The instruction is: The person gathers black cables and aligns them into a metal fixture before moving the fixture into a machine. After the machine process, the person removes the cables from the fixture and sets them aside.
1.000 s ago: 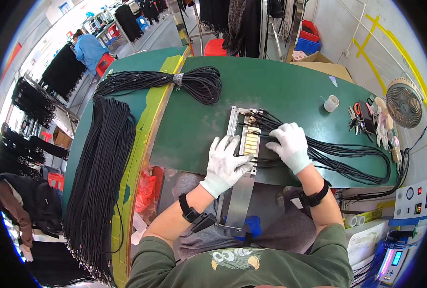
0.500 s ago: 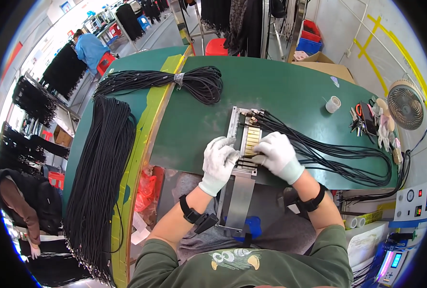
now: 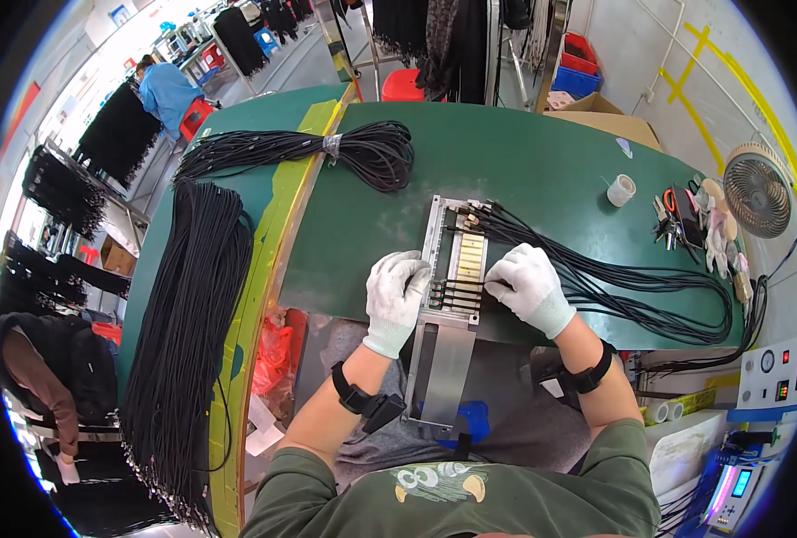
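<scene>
A metal fixture [image 3: 440,224] with a row of yellow-gold slots [image 3: 471,259] stands at the near edge of the green table. Several black cables lie across its slots, at the far end and at the near end. My left hand [image 3: 393,301], in a white glove, is at the fixture's left rail, its thumb and fingers curled together; what lies between them is hidden. On the other side my right hand [image 3: 531,290], also gloved, pinches a black cable at the right edge of the slots. Loops of black cable [image 3: 658,282] run off to the right.
A long bundle of black cables [image 3: 183,332] covers the left side, beside a yellow-taped ledge [image 3: 268,269]. A tied cable bundle [image 3: 376,157] crosses it farther back. To the right are a white tape roll [image 3: 621,190], hand tools [image 3: 672,224] and a fan [image 3: 757,193]. Co-workers are at left.
My left hand has drawn slightly left, away from the slots, and the right hand a little right. Near-end cables now show lying across the slots between my hands.
</scene>
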A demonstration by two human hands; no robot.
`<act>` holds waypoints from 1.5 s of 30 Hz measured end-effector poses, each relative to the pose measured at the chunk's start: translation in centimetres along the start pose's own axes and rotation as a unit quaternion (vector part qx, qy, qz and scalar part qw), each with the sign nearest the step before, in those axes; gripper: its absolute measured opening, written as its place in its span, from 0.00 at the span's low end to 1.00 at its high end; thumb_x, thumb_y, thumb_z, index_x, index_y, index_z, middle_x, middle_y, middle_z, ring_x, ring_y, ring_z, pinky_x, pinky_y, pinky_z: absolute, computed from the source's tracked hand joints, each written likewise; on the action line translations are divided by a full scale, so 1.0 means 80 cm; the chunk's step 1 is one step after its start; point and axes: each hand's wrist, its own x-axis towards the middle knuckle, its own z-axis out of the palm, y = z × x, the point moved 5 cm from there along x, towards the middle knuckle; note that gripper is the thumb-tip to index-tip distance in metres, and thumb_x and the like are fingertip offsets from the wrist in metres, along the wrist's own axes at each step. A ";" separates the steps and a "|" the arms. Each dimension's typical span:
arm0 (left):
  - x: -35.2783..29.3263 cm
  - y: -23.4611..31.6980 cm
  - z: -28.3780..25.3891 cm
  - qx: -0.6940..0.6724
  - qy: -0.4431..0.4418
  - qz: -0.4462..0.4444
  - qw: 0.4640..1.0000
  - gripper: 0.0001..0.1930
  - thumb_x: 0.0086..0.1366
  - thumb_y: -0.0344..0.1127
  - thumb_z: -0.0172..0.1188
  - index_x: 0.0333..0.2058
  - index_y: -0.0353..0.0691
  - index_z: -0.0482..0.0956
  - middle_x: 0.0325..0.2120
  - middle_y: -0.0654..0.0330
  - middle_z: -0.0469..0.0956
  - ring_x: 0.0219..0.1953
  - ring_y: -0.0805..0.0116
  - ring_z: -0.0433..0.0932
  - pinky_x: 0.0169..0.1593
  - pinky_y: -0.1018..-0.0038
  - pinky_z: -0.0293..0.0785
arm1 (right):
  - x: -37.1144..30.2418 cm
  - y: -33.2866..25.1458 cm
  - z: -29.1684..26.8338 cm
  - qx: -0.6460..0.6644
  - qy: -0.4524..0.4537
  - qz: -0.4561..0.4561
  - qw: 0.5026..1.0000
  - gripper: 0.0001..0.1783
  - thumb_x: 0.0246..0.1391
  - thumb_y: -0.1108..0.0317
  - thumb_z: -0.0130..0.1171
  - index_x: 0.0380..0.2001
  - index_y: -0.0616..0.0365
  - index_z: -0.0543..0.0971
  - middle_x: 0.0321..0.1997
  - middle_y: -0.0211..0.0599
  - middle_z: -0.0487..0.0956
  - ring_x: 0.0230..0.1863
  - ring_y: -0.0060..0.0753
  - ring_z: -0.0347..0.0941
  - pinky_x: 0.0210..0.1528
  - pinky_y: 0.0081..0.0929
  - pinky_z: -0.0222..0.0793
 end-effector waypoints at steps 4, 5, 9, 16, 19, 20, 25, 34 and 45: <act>-0.002 -0.007 0.004 0.004 0.003 0.005 1.000 0.08 0.62 0.36 0.64 0.35 0.38 0.83 0.41 0.55 0.84 0.48 0.52 0.79 0.55 0.60 0.73 | 0.001 -0.001 -0.002 -0.049 0.038 -0.017 0.998 0.06 0.44 0.66 0.69 0.27 0.51 0.82 0.29 0.30 0.78 0.42 0.39 0.73 0.45 0.36 0.66; -0.002 -0.007 0.005 0.009 0.004 0.015 1.000 0.08 0.62 0.35 0.64 0.36 0.38 0.83 0.41 0.55 0.84 0.48 0.53 0.80 0.54 0.60 0.73 | 0.002 -0.002 -0.002 -0.059 0.040 -0.021 0.997 0.06 0.44 0.66 0.69 0.27 0.51 0.82 0.29 0.29 0.78 0.42 0.39 0.73 0.46 0.36 0.66; -0.002 -0.006 0.005 0.016 0.012 0.013 1.000 0.07 0.63 0.34 0.63 0.36 0.38 0.83 0.40 0.55 0.84 0.47 0.52 0.80 0.54 0.60 0.74 | 0.004 -0.004 -0.005 -0.076 0.051 -0.034 0.995 0.06 0.43 0.67 0.69 0.27 0.50 0.82 0.29 0.28 0.78 0.43 0.38 0.73 0.46 0.36 0.65; 0.001 -0.001 0.003 0.024 0.009 0.027 0.999 0.06 0.62 0.32 0.63 0.36 0.38 0.83 0.39 0.56 0.84 0.45 0.53 0.81 0.52 0.61 0.75 | 0.004 -0.006 -0.001 -0.084 0.065 -0.054 0.993 0.08 0.42 0.67 0.70 0.28 0.49 0.82 0.29 0.27 0.78 0.43 0.37 0.72 0.46 0.36 0.65; -0.001 -0.005 0.003 0.015 0.001 0.014 1.000 0.07 0.62 0.34 0.63 0.37 0.39 0.83 0.41 0.55 0.84 0.47 0.52 0.80 0.53 0.60 0.74 | 0.004 -0.007 0.002 -0.107 0.051 -0.059 0.991 0.09 0.41 0.66 0.70 0.29 0.49 0.82 0.30 0.27 0.78 0.42 0.37 0.72 0.46 0.36 0.65; -0.001 -0.009 0.003 0.006 -0.011 0.000 1.000 0.08 0.62 0.36 0.63 0.38 0.40 0.84 0.43 0.53 0.83 0.48 0.51 0.79 0.55 0.59 0.74 | 0.004 -0.008 0.003 -0.107 0.052 -0.060 0.991 0.09 0.41 0.66 0.70 0.29 0.49 0.82 0.30 0.27 0.78 0.42 0.37 0.72 0.46 0.36 0.65; 0.007 0.037 0.015 0.066 -0.077 0.088 0.991 0.14 0.60 0.45 0.64 0.43 0.50 0.87 0.53 0.47 0.77 0.57 0.43 0.72 0.62 0.52 0.67 | -0.001 -0.007 0.013 -0.095 0.048 -0.055 0.993 0.09 0.41 0.64 0.70 0.28 0.49 0.81 0.29 0.27 0.77 0.41 0.37 0.72 0.45 0.36 0.65; 0.008 0.037 0.033 0.165 -0.172 0.144 0.960 0.15 0.59 0.51 0.64 0.43 0.58 0.89 0.58 0.45 0.73 0.62 0.40 0.66 0.65 0.45 0.59 | 0.025 0.058 -0.016 -0.179 0.086 0.094 0.976 0.08 0.43 0.63 0.70 0.26 0.50 0.81 0.30 0.31 0.78 0.41 0.40 0.72 0.45 0.37 0.66; 0.007 0.005 0.016 -0.015 -0.001 0.034 0.999 0.09 0.60 0.38 0.66 0.31 0.38 0.80 0.48 0.51 0.81 0.56 0.49 0.74 0.59 0.59 0.70 | 0.018 0.010 -0.011 -0.028 0.081 -0.047 0.995 0.07 0.43 0.63 0.69 0.25 0.49 0.81 0.30 0.29 0.78 0.41 0.40 0.73 0.42 0.37 0.65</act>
